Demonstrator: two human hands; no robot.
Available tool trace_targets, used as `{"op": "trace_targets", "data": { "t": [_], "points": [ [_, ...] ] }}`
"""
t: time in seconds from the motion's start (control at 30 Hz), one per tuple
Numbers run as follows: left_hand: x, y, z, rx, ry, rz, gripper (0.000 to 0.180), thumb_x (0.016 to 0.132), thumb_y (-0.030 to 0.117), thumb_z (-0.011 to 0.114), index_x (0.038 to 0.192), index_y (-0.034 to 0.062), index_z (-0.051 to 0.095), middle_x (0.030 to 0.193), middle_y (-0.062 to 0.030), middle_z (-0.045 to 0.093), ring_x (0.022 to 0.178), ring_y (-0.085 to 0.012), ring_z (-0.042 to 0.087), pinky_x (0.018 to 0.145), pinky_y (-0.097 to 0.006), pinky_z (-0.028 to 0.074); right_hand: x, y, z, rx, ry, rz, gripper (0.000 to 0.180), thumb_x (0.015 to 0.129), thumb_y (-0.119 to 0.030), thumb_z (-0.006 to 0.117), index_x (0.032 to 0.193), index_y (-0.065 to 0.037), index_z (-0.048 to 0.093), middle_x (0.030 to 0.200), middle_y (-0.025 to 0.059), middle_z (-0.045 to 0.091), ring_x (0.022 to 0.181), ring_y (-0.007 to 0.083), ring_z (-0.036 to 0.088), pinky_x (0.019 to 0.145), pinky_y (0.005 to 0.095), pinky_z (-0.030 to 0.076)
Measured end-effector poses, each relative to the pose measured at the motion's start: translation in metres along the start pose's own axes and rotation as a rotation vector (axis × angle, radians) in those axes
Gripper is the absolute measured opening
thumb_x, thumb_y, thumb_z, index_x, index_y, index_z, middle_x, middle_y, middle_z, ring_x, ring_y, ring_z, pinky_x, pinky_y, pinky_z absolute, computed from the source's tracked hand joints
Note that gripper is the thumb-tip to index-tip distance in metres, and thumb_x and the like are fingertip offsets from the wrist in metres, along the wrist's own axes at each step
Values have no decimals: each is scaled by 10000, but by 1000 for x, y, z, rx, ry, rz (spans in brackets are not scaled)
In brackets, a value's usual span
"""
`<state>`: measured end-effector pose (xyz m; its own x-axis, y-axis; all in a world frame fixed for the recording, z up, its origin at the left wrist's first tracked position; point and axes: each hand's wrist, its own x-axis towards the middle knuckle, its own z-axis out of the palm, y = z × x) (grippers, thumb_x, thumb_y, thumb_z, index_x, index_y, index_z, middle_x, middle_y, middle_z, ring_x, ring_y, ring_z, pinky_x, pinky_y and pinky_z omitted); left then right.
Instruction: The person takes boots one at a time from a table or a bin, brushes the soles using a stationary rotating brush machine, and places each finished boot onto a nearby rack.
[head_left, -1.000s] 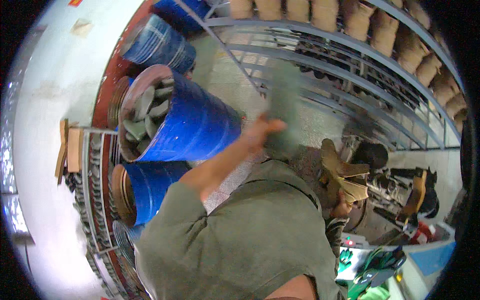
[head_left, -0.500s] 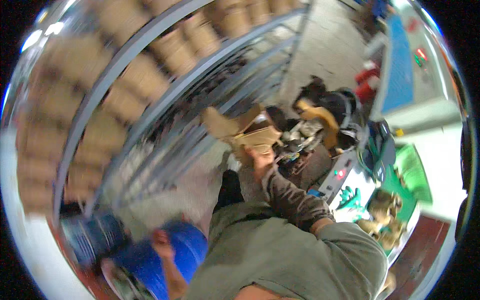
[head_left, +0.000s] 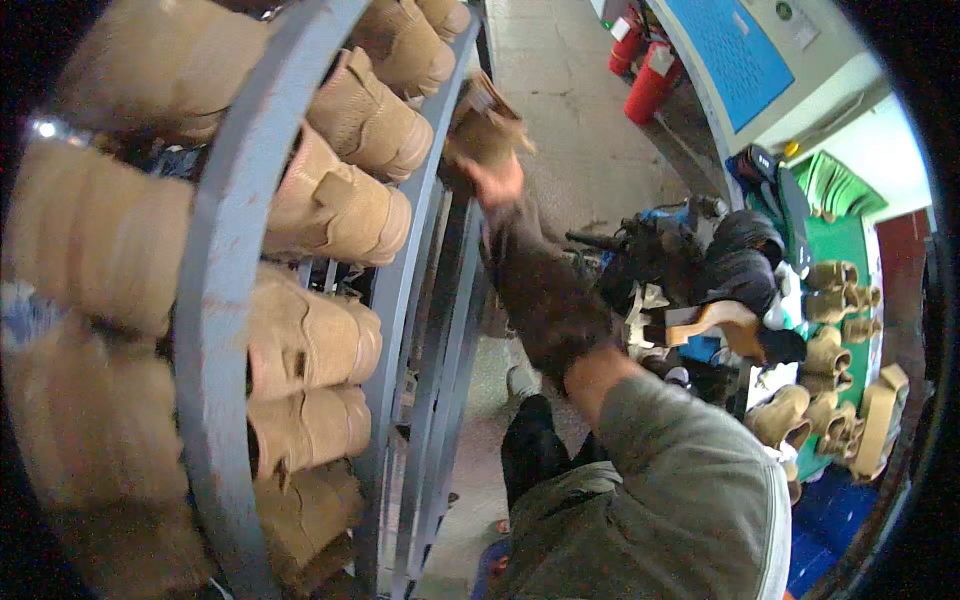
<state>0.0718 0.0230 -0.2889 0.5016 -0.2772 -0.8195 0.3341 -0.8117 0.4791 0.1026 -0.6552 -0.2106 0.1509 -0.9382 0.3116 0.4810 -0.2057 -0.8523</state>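
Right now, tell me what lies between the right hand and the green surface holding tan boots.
In the head view, grey floor, dark equipment and rounded black items lie between the right hand and that green surface.

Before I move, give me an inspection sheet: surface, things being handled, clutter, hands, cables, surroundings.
Surface: green table at right, holding rows of tan shoes.
Things: boot at the rack's edge, contact unclear; tan rack boots in a row.
Clutter: dark heap left of the table, details blurred.
Hands: right hand grips the boot; left not clearly seen.
Cables: nothing clearly seen.
Surroundings: red extinguishers on the floor ahead; blue panel beyond.
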Motion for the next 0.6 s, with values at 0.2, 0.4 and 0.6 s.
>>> {"op": "trace_targets", "data": {
  "t": [0.2,0.4,0.6],
  "points": [
    [44,40,-31,157,-88,14,285,955,171,570,1193,13,564,1010,-85,617,913,-183,610,829,-337,517,162,67,-82,-818,231,-25,700,730,-193,828,1302,-31,458,1186,138,627,1088,296,622,906,417,529],
    [42,26,-10,205,-138,43,276,947,155,579,1186,18,565,981,-69,617,895,-174,608,816,-326,516,-69,-38,-10,-863,45,674,820,726,-349,812,1390,-53,434,1305,198,526,1230,342,510,1031,423,443],
    [36,52,32,436,-279,105,268,938,138,589,1179,23,567,952,-53,617,877,-164,605,803,-314,515,-324,-218,-144,-681,-965,592,388,801,-280,736,1111,-69,636,1047,137,652,980,311,622,827,424,509]
  ]
}}
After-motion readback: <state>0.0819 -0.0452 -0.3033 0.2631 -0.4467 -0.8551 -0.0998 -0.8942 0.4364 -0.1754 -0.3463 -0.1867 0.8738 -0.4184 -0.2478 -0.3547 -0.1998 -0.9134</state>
